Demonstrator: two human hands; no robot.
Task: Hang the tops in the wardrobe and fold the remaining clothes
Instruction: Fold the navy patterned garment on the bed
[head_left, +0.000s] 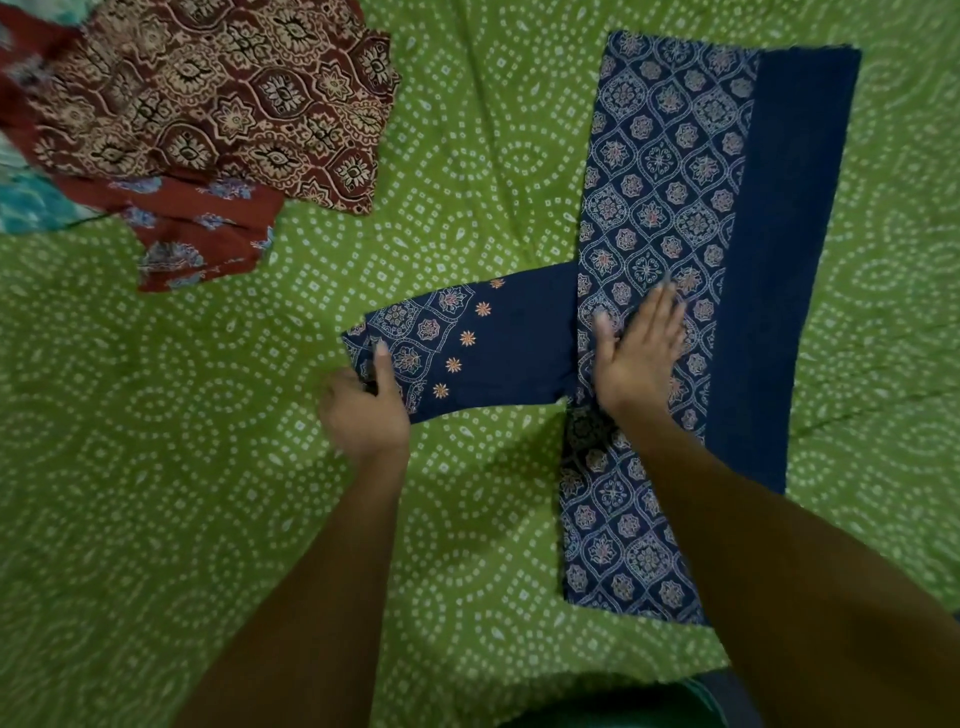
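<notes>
A navy blue printed top lies flat on the green bedsheet, folded lengthwise into a long strip with a plain navy band along its right side. Its sleeve sticks out to the left. My left hand pinches the cuff end of that sleeve, thumb on top. My right hand lies flat with straight fingers, pressing on the top's body where the sleeve joins it.
A heap of other clothes sits at the upper left: a maroon printed garment, a red floral piece below it and a teal piece at the left edge. Green sheet shows all around the navy top.
</notes>
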